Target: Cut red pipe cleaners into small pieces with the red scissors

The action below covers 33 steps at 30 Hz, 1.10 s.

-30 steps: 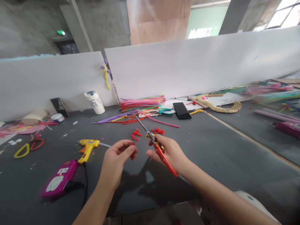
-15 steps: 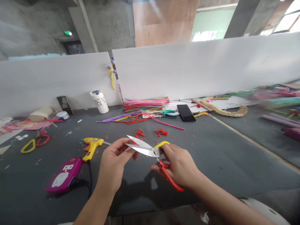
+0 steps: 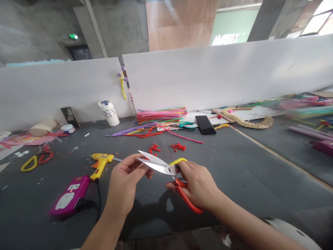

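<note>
My right hand (image 3: 199,182) is wrapped round the handles of a pair of scissors (image 3: 158,166), one handle yellow and the other red. Their blades are parted and point left, with the tips at the fingers of my left hand (image 3: 127,182). That hand is closed in a pinch; whatever lies between its fingertips is hidden behind the blades. Just beyond the blades, two small heaps of red fuzzy snippets lie on the grey table, a left heap (image 3: 154,148) and a right heap (image 3: 178,147).
A yellow glue gun (image 3: 102,163) and a purple power strip (image 3: 70,197) lie to the left, joined by a black cord. Bundled pipe cleaners (image 3: 161,116), teal-handled pliers (image 3: 187,125) and a phone (image 3: 205,124) lie at the back. A white cup (image 3: 109,114) stands before the white partition (image 3: 197,80).
The whole view shifts slightly. Both hands and the scissors keep nearly the same pose, with the blades still parted at the left fingertips.
</note>
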Each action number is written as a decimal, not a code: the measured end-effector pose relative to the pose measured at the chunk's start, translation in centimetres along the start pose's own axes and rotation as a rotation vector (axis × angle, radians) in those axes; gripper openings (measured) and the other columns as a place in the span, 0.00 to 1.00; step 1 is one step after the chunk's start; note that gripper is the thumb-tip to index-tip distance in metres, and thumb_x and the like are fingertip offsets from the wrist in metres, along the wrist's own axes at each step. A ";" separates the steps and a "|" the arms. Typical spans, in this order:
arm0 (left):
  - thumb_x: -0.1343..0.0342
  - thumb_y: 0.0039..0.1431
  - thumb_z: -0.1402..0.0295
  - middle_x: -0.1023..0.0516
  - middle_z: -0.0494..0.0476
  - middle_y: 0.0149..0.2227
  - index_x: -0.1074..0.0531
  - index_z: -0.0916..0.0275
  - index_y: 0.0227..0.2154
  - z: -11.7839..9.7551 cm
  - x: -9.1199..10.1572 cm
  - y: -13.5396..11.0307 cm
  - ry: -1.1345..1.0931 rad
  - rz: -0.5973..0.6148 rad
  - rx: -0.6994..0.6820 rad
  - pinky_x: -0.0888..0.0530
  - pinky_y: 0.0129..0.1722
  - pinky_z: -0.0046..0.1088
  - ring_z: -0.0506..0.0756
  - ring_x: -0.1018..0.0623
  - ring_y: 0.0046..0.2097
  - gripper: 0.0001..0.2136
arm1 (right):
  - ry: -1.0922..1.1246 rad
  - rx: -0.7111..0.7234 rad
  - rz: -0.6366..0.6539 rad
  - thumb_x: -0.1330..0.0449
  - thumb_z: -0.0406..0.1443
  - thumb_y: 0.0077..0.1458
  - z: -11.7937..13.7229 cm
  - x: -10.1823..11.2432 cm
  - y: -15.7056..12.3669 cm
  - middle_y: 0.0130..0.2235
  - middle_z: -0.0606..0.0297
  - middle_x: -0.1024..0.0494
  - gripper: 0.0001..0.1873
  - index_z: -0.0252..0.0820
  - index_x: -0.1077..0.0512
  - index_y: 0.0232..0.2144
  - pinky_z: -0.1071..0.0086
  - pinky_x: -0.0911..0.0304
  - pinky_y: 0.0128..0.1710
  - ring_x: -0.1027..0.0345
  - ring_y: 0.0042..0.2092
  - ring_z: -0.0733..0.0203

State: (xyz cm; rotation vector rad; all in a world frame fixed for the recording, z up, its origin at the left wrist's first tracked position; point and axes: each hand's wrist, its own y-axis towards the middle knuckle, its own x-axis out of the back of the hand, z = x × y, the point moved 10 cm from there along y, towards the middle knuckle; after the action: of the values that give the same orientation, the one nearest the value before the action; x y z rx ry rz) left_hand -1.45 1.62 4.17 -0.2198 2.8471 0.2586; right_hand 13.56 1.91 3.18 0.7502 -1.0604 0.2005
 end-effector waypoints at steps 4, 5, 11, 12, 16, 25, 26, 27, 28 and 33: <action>0.43 0.45 0.74 0.27 0.47 0.21 0.27 0.62 0.25 0.0 0.1 0.0 0.015 -0.003 0.003 0.33 0.24 0.20 0.46 0.30 0.23 0.03 | -0.007 0.003 -0.001 0.50 0.52 0.50 0.0 0.0 0.0 0.26 0.62 0.31 0.20 0.39 0.39 0.26 0.71 0.50 0.26 0.38 0.28 0.60; 0.42 0.45 0.74 0.27 0.47 0.21 0.27 0.62 0.25 0.1 0.1 0.0 0.016 -0.002 0.004 0.33 0.24 0.20 0.46 0.30 0.23 0.03 | -0.008 0.004 -0.001 0.50 0.52 0.50 0.0 0.0 0.0 0.26 0.62 0.31 0.20 0.39 0.39 0.26 0.71 0.50 0.26 0.38 0.28 0.60; 0.43 0.46 0.74 0.28 0.48 0.21 0.28 0.63 0.25 0.1 0.1 0.0 0.035 0.002 0.010 0.33 0.25 0.21 0.46 0.30 0.24 0.02 | -0.008 0.001 0.004 0.50 0.50 0.50 0.0 -0.2 -0.1 0.26 0.63 0.31 0.19 0.40 0.40 0.25 0.71 0.50 0.25 0.38 0.27 0.60; 0.43 0.46 0.74 0.28 0.48 0.21 0.28 0.63 0.25 0.1 0.1 0.0 0.041 0.003 0.010 0.33 0.25 0.21 0.46 0.30 0.24 0.02 | -0.006 0.002 0.006 0.50 0.50 0.50 0.0 -0.2 0.0 0.26 0.63 0.31 0.19 0.40 0.40 0.25 0.71 0.51 0.25 0.38 0.27 0.60; 0.44 0.46 0.74 0.28 0.48 0.21 0.28 0.63 0.25 0.1 0.0 0.0 0.056 0.012 0.012 0.33 0.25 0.21 0.46 0.30 0.24 0.02 | 0.002 0.009 0.008 0.50 0.49 0.51 0.1 -0.3 0.0 0.25 0.63 0.31 0.18 0.40 0.40 0.24 0.72 0.50 0.25 0.39 0.27 0.61; 0.43 0.46 0.74 0.28 0.48 0.21 0.28 0.63 0.24 -0.2 0.0 0.1 0.073 0.021 0.007 0.33 0.25 0.21 0.46 0.31 0.24 0.01 | 0.002 0.008 -0.021 0.51 0.49 0.51 0.4 0.2 0.0 0.23 0.63 0.32 0.18 0.40 0.40 0.23 0.72 0.52 0.24 0.39 0.25 0.62; 0.43 0.46 0.74 0.28 0.48 0.21 0.28 0.63 0.24 -0.2 0.1 0.1 0.083 0.022 0.008 0.33 0.25 0.21 0.46 0.31 0.24 0.01 | -0.002 0.007 -0.020 0.51 0.49 0.51 0.3 0.1 0.0 0.22 0.64 0.32 0.18 0.39 0.39 0.23 0.73 0.52 0.23 0.40 0.24 0.63; 0.43 0.45 0.74 0.28 0.48 0.21 0.27 0.63 0.24 -0.3 0.1 0.2 0.091 0.022 0.008 0.33 0.25 0.21 0.47 0.31 0.24 0.01 | -0.006 0.005 -0.019 0.51 0.49 0.51 0.3 0.0 0.0 0.22 0.64 0.32 0.18 0.39 0.39 0.23 0.73 0.53 0.23 0.40 0.24 0.63; 0.43 0.45 0.74 0.28 0.48 0.21 0.27 0.63 0.24 -0.2 0.1 0.2 0.098 0.021 0.010 0.33 0.25 0.21 0.47 0.31 0.24 0.01 | -0.010 0.003 -0.023 0.51 0.48 0.51 0.2 0.0 0.0 0.22 0.64 0.33 0.18 0.40 0.39 0.22 0.73 0.53 0.23 0.41 0.23 0.63; 0.42 0.44 0.73 0.27 0.48 0.20 0.28 0.63 0.24 0.1 0.5 0.4 0.120 -0.016 0.030 0.33 0.25 0.21 0.47 0.30 0.24 0.02 | 0.107 -0.099 -0.052 0.46 0.47 0.47 -0.8 0.4 0.2 0.18 0.69 0.37 0.17 0.40 0.40 0.19 0.74 0.54 0.22 0.46 0.21 0.67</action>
State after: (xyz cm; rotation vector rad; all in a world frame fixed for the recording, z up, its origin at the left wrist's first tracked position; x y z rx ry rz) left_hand -1.95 1.98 4.05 -0.2609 2.9642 0.2055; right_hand 14.26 2.53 3.36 0.6697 -0.9412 0.1408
